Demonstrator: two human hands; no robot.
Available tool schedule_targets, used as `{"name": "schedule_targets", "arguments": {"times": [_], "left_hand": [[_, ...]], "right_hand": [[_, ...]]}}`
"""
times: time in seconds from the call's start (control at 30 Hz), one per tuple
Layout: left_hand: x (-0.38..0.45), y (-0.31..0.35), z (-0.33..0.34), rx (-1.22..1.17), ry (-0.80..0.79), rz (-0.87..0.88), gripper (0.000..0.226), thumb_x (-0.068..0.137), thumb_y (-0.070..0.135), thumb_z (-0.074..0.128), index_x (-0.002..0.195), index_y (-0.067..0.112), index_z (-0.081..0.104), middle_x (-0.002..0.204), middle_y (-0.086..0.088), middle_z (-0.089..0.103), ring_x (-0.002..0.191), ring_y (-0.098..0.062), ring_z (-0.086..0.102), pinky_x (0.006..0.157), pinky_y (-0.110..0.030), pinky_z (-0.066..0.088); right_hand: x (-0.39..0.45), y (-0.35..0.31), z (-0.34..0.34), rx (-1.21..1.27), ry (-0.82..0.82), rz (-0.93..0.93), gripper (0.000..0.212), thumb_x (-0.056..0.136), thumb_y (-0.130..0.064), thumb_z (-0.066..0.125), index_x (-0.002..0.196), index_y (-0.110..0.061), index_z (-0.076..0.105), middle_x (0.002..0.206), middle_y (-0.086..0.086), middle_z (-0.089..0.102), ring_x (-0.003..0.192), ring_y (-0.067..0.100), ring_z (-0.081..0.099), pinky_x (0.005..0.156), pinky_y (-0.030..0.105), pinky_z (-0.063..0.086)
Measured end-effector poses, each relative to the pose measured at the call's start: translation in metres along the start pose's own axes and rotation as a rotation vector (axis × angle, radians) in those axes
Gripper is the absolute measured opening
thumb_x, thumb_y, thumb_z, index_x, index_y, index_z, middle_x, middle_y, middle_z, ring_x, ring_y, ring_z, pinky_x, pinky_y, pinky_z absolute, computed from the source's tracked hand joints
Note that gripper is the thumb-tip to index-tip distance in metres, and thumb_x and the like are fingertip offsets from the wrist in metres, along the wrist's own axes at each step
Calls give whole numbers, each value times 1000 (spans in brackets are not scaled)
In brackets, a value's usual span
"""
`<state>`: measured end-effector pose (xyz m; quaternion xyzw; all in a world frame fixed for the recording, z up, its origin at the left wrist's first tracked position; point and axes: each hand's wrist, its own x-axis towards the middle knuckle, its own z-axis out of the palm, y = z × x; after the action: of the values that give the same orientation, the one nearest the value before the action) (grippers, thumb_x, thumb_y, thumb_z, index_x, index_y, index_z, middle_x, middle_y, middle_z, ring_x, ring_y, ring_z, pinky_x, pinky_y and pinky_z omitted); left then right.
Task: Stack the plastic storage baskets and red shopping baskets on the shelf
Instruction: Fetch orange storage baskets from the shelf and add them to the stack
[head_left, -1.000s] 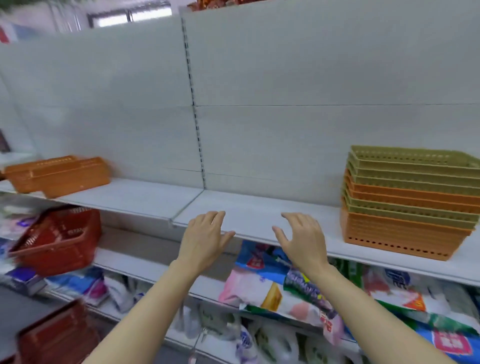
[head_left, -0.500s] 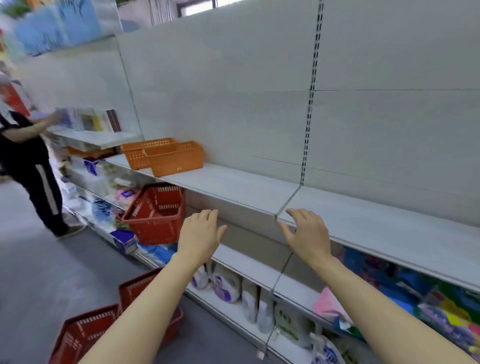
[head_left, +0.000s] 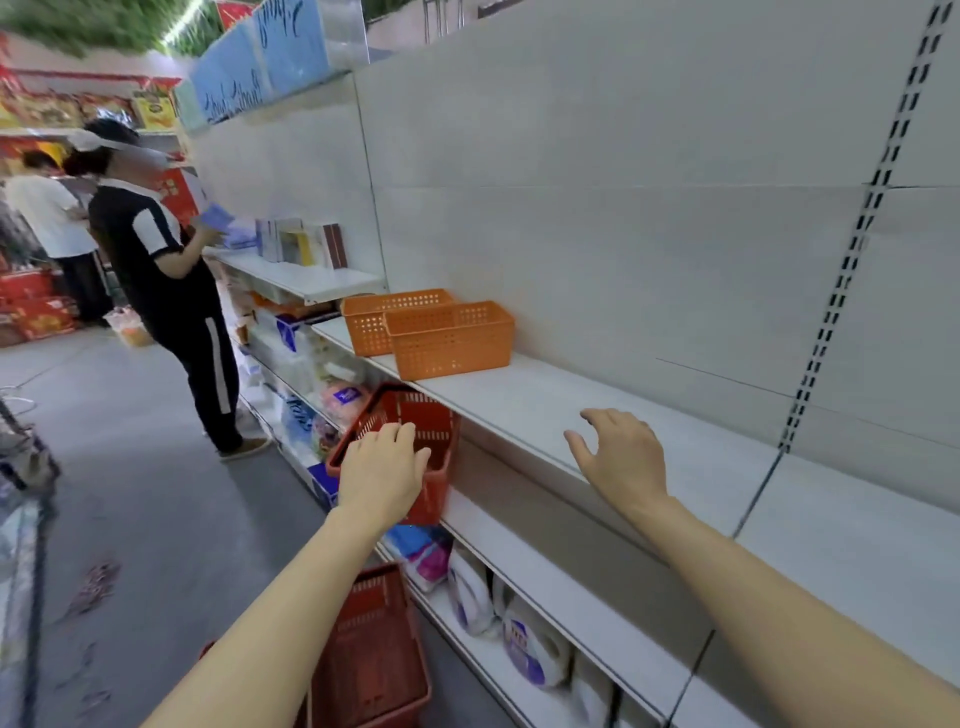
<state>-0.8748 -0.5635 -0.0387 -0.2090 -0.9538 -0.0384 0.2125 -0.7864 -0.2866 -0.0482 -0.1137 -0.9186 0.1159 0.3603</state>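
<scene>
Both hands are out in front and hold nothing; the left hand (head_left: 382, 475), at about 7 o'clock of centre, has its fingers loosely together and relaxed, in front of a red basket (head_left: 415, 441) that sits tilted on the lower shelf; whether it touches the rim I cannot tell; the right hand (head_left: 621, 457), at about 5 o'clock, has its fingers spread apart over the front edge of the shelf (head_left: 545, 410).

Counted: two orange baskets (head_left: 449, 338) at 10 o'clock on the shelf, side by side and overlapping in view, not nested; two red baskets, the tilted one and a floor basket (head_left: 374, 654) at 7 o'clock; two other people (head_left: 166, 275) at 9 o'clock down the aisle.

Risks, as I judge them: the tilted red basket overhangs its ledge, so a one-handed pull could tip it onto the floor; the handle may swing and snag the shelf edge above; reaching for the orange pair across the shelf could push them back against the wall rather than nest them; the nearby person may step into the path.
</scene>
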Motion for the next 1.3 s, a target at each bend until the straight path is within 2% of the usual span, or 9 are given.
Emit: {"name": "schedule_targets", "arguments": {"times": [0.13,0.33,0.47,0.67,0.9,1.0,1.07,1.13,1.3], "left_hand": [[54,-37,27,43,-33,-7,42,102,43,48,126,10,62,122,-9,67,105,-36,66,85,-43,50],[151,-94,67,17,-77,-6,41,103,41,48,126,10,62,121,-10,68,109,-35,65,88,-45,48],[217,-137,92,20,-71,-15,42,104,40,45,128,10,61,124,-12,67,110,-35,64,86,-45,50],[311,-183,123,-102,-64,-223,42,106,39,37,125,8,57,127,-16,61,113,-38,60,86,-48,50],[429,-223,156,-419,-120,-594,62,109,35,33,156,-4,21,153,-32,40,137,-48,43,111,-52,38],[459,-240,182,-531,-193,-712,63,107,38,37,156,0,23,145,-31,49,126,-49,53,103,-54,49],[469,-249,202,-650,-199,-749,52,103,35,43,146,5,37,133,-26,57,112,-47,61,89,-57,58],[477,-259,221,-713,-202,-773,42,99,32,43,135,10,45,122,-22,62,100,-46,66,78,-58,61],[484,-257,234,-659,-144,-754,39,100,29,41,136,16,47,123,-26,65,108,-47,63,92,-49,53]], "right_hand": [[51,-8,49,6,-10,3,32,85,-30,68,106,-6,70,98,12,73,91,34,66,81,42,50],[128,-28,119,3,-81,71,39,92,-35,58,119,-7,65,112,12,69,106,32,61,89,42,45],[177,-38,163,-25,-55,100,38,91,-35,59,115,-7,66,107,12,70,101,33,62,85,41,46],[250,-38,217,-28,-52,148,30,89,-32,62,106,-7,67,100,15,69,96,36,62,77,43,48],[335,-11,272,164,-198,473,55,92,-41,55,134,-7,47,126,17,60,116,36,56,88,40,44],[351,2,295,313,-296,582,64,89,-45,58,142,-13,41,134,15,57,121,36,53,96,45,47],[357,3,304,452,-344,632,60,90,-38,57,145,-20,39,139,11,52,118,33,55,90,51,52],[362,3,307,552,-377,667,49,93,-26,52,141,-26,43,130,5,54,99,27,61,76,53,58],[354,3,301,615,-331,681,48,94,-14,45,136,-37,52,115,3,64,79,22,66,59,51,60]]}}
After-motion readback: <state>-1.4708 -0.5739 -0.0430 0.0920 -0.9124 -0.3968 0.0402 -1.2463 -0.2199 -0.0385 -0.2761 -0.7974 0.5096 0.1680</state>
